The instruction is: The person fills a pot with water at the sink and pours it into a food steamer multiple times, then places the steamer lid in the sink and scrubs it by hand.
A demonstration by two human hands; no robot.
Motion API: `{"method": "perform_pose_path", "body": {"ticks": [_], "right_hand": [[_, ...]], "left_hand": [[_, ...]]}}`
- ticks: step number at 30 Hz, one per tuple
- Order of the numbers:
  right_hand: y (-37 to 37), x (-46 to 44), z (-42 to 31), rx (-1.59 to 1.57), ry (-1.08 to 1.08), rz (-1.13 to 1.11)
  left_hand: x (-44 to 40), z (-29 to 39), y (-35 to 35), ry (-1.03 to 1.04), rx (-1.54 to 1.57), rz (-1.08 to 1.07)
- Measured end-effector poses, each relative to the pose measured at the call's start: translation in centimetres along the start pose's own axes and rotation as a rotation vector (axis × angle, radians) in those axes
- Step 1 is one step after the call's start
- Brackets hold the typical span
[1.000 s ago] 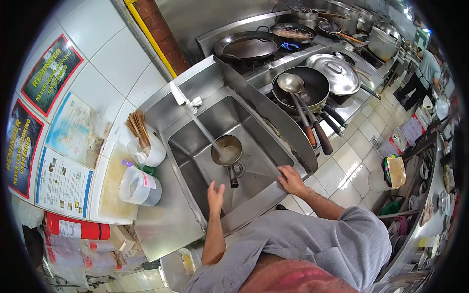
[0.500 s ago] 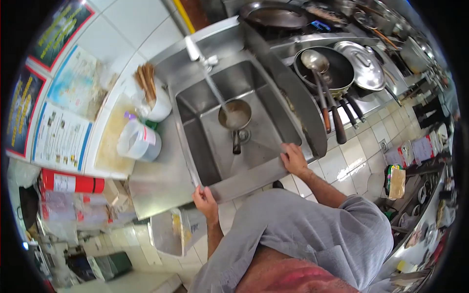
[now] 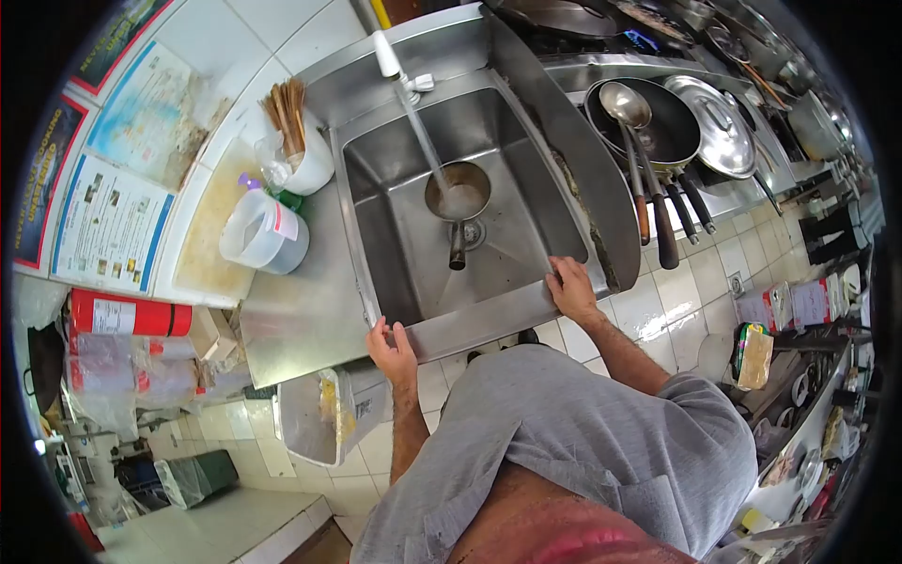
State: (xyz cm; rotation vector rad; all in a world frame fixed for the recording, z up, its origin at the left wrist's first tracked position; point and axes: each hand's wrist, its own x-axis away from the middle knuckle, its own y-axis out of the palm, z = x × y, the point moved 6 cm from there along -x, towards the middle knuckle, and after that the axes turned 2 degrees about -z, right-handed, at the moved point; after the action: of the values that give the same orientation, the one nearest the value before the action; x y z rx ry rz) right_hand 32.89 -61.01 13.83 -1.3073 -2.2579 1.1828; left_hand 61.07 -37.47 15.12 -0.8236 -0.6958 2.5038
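I see white wall tiles on the left, with notices hanging beside a stained, yellowed panel. A yellow pipe shows at the far side. Pale floor tiles gleam near a cluttered counter on the right.

The left hand, over the sink a second ago, is now at the front rim; the bin shows more fully.

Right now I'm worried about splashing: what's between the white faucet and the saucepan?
In the head view, a water stream runs from faucet to saucepan.
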Motion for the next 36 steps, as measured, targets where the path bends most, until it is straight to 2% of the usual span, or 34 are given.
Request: {"method": "perform_pose_path", "body": {"ticks": [7,10,21,36], "right_hand": [[-0.22,0.21,0.03,0.006,-0.058,0.099],[-0.33,0.17,-0.17,0.000,-0.022,0.046],[-0.56,0.28,-0.49,0.005,-0.051,0.104],[-0.53,0.22,-0.61,0.016,-0.048,0.070]], "left_hand": [[-0.32,0.76,0.10,0.023,-0.056,0.000],[-0.30,0.81,0.23,0.064,-0.066,0.002],[-0.17,0.91,0.12,0.047,-0.063,-0.025],[-0.05,0.38,0.45,0.095,-0.078,-0.060]]}}
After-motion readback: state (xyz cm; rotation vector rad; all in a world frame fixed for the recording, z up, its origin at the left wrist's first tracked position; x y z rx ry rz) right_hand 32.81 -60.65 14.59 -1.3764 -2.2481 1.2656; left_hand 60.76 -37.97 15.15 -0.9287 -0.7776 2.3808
